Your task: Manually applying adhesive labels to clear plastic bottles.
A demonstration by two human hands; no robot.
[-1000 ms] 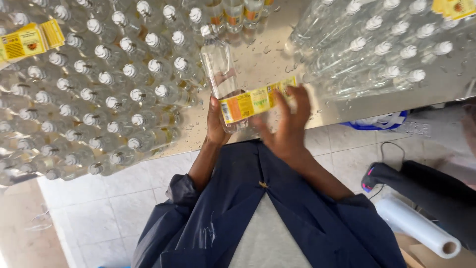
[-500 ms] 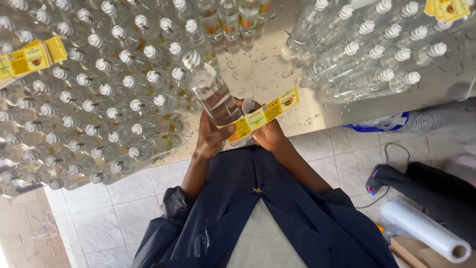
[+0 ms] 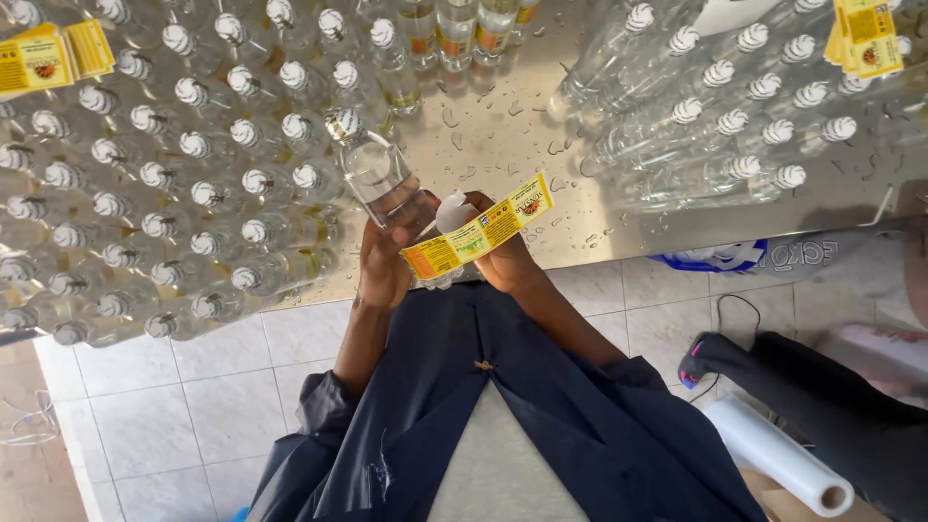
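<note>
Clothing: dark blue jacket [image 3: 541, 425], open at the front, fills the near lower frame; both sleeves run up from it.
Floor: pale tiles [image 3: 184, 416] below the counter edge; a white roll [image 3: 778, 454] lies at lower right, its far end cut off by a dark sleeve of another person [image 3: 822, 387].
Left hand: left hand [image 3: 382, 266] is wrapped around the lower body of a clear bottle [image 3: 382, 184], fingers closed on it; the bottle base is hidden behind the palm and the label.
Right hand: right hand [image 3: 503, 256] pinches a yellow and orange label [image 3: 478, 230], thumb on top; most fingers are hidden under the strip.
Label position: one end sits against the bottle just beside the left thumb; the other end sticks out free toward the upper right, over the counter.
Bottle position: tilted, white ribbed cap [image 3: 343, 124] pointing away and leftward, held above the near edge of the counter.
Counter: metal counter [image 3: 503, 126], wet with droplets in the bare strip between bottle groups.
Left group: upright capped bottles [image 3: 164, 174], packed close; outer rows cut off by the frame.
Right group: lying bottles [image 3: 715, 116], stacked, caps toward the viewer.
Far corners: label stacks [image 3: 48, 58] at upper left and upper right, partly cropped.
Hard to make out: print on labels too small.
</note>
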